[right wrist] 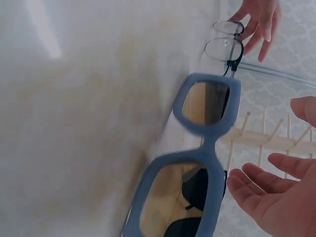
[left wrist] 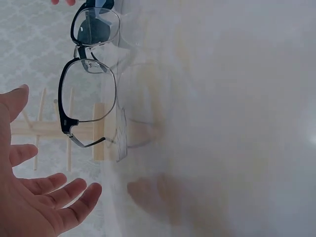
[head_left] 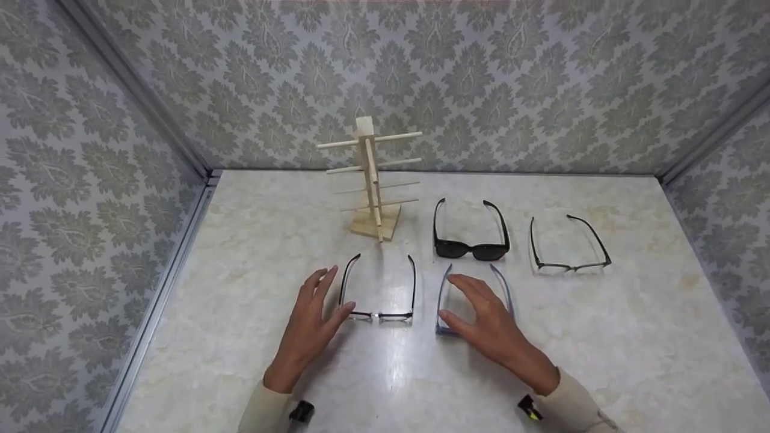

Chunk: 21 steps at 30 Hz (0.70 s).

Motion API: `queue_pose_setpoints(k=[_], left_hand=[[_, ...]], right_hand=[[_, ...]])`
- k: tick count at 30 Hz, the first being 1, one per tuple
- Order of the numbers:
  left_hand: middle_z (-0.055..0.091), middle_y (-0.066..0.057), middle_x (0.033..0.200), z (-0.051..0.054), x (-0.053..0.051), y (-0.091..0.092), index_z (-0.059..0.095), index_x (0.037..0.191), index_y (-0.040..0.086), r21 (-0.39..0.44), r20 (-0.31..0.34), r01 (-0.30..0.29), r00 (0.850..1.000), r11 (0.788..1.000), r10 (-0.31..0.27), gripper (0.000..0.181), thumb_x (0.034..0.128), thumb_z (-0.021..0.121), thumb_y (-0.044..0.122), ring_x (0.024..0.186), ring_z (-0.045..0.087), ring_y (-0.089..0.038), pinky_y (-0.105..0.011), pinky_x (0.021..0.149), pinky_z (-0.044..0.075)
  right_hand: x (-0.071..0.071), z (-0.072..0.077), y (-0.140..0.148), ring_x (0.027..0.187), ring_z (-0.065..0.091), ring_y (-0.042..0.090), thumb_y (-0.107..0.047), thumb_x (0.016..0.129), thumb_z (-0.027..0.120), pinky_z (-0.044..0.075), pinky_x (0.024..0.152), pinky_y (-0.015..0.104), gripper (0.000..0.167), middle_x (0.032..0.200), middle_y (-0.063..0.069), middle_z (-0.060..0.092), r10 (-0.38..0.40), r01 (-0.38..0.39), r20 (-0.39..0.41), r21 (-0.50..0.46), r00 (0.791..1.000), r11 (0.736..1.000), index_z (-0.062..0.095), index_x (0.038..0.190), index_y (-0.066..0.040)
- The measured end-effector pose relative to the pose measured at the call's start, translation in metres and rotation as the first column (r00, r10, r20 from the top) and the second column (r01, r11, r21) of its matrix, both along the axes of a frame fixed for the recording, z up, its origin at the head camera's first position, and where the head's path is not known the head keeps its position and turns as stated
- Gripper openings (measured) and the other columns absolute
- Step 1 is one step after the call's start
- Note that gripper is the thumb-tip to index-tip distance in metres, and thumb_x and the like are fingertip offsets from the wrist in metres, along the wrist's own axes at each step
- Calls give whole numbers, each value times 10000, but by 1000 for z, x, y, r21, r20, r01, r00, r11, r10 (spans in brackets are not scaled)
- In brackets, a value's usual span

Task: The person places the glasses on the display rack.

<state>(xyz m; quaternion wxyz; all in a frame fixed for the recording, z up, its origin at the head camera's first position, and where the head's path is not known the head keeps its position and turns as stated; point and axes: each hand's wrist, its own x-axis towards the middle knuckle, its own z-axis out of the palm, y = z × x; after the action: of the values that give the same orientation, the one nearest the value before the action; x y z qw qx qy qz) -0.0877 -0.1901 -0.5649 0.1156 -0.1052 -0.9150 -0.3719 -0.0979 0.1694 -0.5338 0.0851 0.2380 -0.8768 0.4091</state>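
My left hand (head_left: 310, 331) hovers at the left side of a pair of black half-rim eyeglasses (head_left: 395, 315), its fingers spread and its thumb near the left hinge. In the left wrist view a gap shows between those fingers and the eyeglasses (left wrist: 66, 124). Over a pair of blue-framed sunglasses (head_left: 444, 331) is my right hand (head_left: 487, 319), thumb and fingers apart and gripping nothing. It hides part of the sunglasses in the head view; the right wrist view shows their thick blue front (right wrist: 210, 143) upright on the table. Both pairs have their temples unfolded, pointing away from me.
Behind the eyeglasses stands a wooden display rack (head_left: 366, 162) with several pegs on a square base. Black sunglasses (head_left: 472, 250) and thin dark-framed eyeglasses (head_left: 606, 263) lie farther back on the right. Patterned panels (head_left: 391, 72) enclose the marbled table (head_left: 240, 252) at back and sides.
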Motion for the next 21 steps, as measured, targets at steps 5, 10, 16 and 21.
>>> queue_pose_setpoints(k=[5,10,16,21], left_hand=[[574,-186,1495,-3,3,-4,524,1637,70,66,23,11,1000,998,-12,703,1043,802,323,1281,616,-337,-501,906,626],[659,-153,1385,-4,6,-5,582,1587,47,156,83,21,996,988,-35,605,1060,783,267,1093,668,-253,-409,822,625],[718,-97,1285,-6,7,-3,638,1537,56,201,133,6,990,980,-34,538,1046,798,206,1018,692,-177,-333,810,618],[741,-91,1205,-10,7,-1,682,1466,16,219,141,5,989,976,-37,471,1038,803,171,990,712,-185,-330,804,621]], right_hand=[[1,-1,-15,1331,653,319,-153,967,876,578,1073,496,585,1472,132,663,27,-25,52,-53,998,998,651,1487,-8],[-1,-3,-29,1193,714,420,-110,991,845,617,998,524,537,1407,217,676,81,-66,114,-128,990,990,644,1474,14],[-4,-5,-43,1156,727,427,-95,1012,818,628,986,504,519,1340,272,683,117,-87,193,-158,974,984,625,1466,64],[-4,-6,-51,1196,729,434,-107,1040,784,619,1008,478,513,1394,302,657,107,-63,270,-166,957,984,601,1469,107]])
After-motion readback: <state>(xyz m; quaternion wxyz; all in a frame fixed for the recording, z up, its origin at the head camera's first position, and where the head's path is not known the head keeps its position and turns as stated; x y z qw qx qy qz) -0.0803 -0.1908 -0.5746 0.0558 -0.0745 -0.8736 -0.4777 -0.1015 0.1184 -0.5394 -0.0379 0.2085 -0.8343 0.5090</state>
